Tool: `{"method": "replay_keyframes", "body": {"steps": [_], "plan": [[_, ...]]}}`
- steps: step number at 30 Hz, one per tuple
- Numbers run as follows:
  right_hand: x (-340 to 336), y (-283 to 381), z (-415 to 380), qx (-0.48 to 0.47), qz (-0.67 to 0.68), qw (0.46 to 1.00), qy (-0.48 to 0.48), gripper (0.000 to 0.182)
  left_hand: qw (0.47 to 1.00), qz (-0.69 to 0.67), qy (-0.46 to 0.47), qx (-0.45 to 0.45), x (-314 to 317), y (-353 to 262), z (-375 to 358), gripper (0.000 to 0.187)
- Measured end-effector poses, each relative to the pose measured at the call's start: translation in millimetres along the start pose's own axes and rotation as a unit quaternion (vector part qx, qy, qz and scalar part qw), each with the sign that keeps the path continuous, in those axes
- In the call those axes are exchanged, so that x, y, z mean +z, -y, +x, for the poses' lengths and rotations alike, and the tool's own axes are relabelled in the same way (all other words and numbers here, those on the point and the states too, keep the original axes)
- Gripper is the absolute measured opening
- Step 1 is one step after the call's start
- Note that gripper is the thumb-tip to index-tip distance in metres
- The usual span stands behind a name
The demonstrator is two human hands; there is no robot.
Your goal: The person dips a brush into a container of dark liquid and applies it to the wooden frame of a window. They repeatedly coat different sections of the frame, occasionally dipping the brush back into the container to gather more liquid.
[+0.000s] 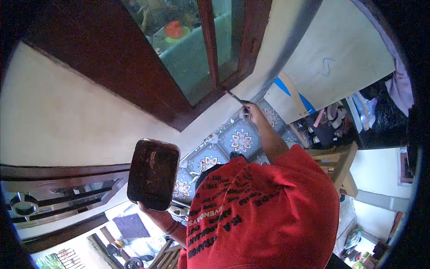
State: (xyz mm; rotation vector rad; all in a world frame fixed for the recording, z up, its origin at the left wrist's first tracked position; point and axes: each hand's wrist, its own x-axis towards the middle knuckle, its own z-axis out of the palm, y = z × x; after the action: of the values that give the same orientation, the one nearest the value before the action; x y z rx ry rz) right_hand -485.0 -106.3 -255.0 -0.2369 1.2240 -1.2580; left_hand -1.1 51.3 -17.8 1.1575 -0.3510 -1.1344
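My left hand (147, 210) is closed on the lower edge of a dark rectangular tray (153, 175), its inside stained dark brown. The tray is held up beside the pale wall, tilted toward the camera. In my right hand (252, 112), stretched out ahead, is a slim paintbrush (234, 96) gripped by its handle. The brush's tip meets the lower part of a dark brown wooden window frame (183, 117), close to the corner below the glass (183, 58). The fingers under the tray are mostly hidden.
Blue floor tiles (242, 140) with flower patterns lie below the wall. To the right, a pale board (329, 58) stands beside shelves of clothes (333, 119) and a wooden piece of furniture (345, 172). A slatted wooden seat (165, 256) is at lower left.
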Motion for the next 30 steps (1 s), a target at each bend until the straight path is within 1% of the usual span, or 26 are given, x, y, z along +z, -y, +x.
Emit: {"method": "replay_keyframes", "body": {"steps": [1, 3, 4, 5, 7, 8, 9, 10, 11, 13, 15, 16, 17, 18, 19, 20, 21, 22, 23, 24, 25, 27, 28, 30], "plan": [[-2, 14, -4, -0.003, 0.004, 0.999, -0.035, 0.015, 1.000, -0.001, -0.002, -0.003, 2, 0, 0, 0.062], [-11, 34, -7, -0.008, 0.024, 0.998, -0.063, 0.013, 1.000, -0.003, -0.006, -0.008, 14, 4, -1, 0.062], [-20, 39, 3, -0.011, 0.056, 0.997, -0.048, 0.013, 1.000, -0.003, -0.009, -0.010, 14, 3, -5, 0.062], [-31, 46, 12, -0.011, 0.056, 0.997, -0.048, 0.013, 1.000, -0.004, -0.011, -0.013, 16, 4, -4, 0.061], [-30, 62, 8, -0.016, 0.065, 0.994, -0.089, 0.015, 1.000, -0.004, -0.014, -0.018, 23, 2, 0, 0.061], [-23, 72, 2, -0.041, 0.081, 0.987, -0.132, 0.014, 1.000, -0.004, -0.015, -0.020, 20, -2, 3, 0.061], [-22, 75, 2, -0.042, 0.082, 0.987, -0.132, 0.014, 1.000, -0.004, -0.016, -0.022, 24, -4, 8, 0.061], [-22, 80, 3, -0.077, 0.100, 0.982, -0.144, 0.014, 1.000, -0.004, -0.017, -0.024, 24, -5, 7, 0.060], [-20, 83, 3, -0.112, 0.118, 0.974, -0.155, 0.018, 0.999, -0.004, -0.018, -0.026, 22, -7, 7, 0.060], [-13, 82, 3, -0.109, 0.111, 0.973, -0.169, 0.017, 0.999, -0.004, -0.019, -0.029, 18, -10, 5, 0.060], [-4, 77, -2, -0.088, 0.076, 0.976, -0.183, 0.017, 0.999, -0.006, -0.018, -0.032, 15, -13, 3, 0.059], [0, 71, -7, -0.085, 0.056, 0.981, -0.168, 0.013, 0.999, -0.007, -0.017, -0.034, 14, -14, 1, 0.059], [3, 66, -12, -0.088, 0.058, 0.980, -0.169, 0.013, 0.999, -0.009, -0.015, -0.036, 12, -16, -1, 0.059], [-1, 53, -7, -0.076, 0.006, 0.988, -0.138, 0.013, 0.999, -0.010, -0.014, -0.039, 6, -18, -3, 0.059], [-6, 41, 0, -0.064, -0.046, 0.991, -0.107, 0.017, 0.999, -0.012, -0.012, -0.042, 0, -21, -5, 0.058], [-7, 31, 6, -0.083, -0.122, 0.976, -0.158, 0.026, 0.999, -0.013, -0.009, -0.045, 0, -24, -1, 0.058], [-11, 22, 13, -0.088, -0.121, 0.976, -0.160, 0.026, 0.999, -0.015, -0.006, -0.047, -1, -27, 1, 0.058], [-14, 15, 18, -0.257, -0.304, 0.886, -0.237, 0.030, 0.999, -0.017, -0.003, -0.050, -14, -30, -8, 0.058], [-18, 12, 22, -0.405, -0.465, 0.729, -0.298, 0.034, 0.998, -0.019, 0.001, -0.053, -21, -32, -8, 0.057], [-3, 26, -7, -0.370, -0.477, 0.733, -0.314, 0.032, 0.998, -0.022, 0.005, -0.057, -25, -35, -7, 0.057], [11, 42, -27, -0.374, -0.476, 0.729, -0.319, 0.032, 0.998, -0.026, 0.009, -0.061, -21, -36, -5, 0.057], [34, 68, -57, -0.341, -0.564, 0.641, -0.393, 0.026, 0.998, -0.018, 0.017, -0.050, -21, -31, -5, 0.056], [33, 77, -55, -0.345, -0.564, 0.637, -0.396, 0.026, 0.999, -0.005, 0.019, -0.037, -22, -29, -5, 0.056], [35, 102, -51, -0.380, -0.615, 0.557, -0.409, 0.025, 1.000, 0.021, 0.021, -0.009, -27, -26, -6, 0.054]]}}
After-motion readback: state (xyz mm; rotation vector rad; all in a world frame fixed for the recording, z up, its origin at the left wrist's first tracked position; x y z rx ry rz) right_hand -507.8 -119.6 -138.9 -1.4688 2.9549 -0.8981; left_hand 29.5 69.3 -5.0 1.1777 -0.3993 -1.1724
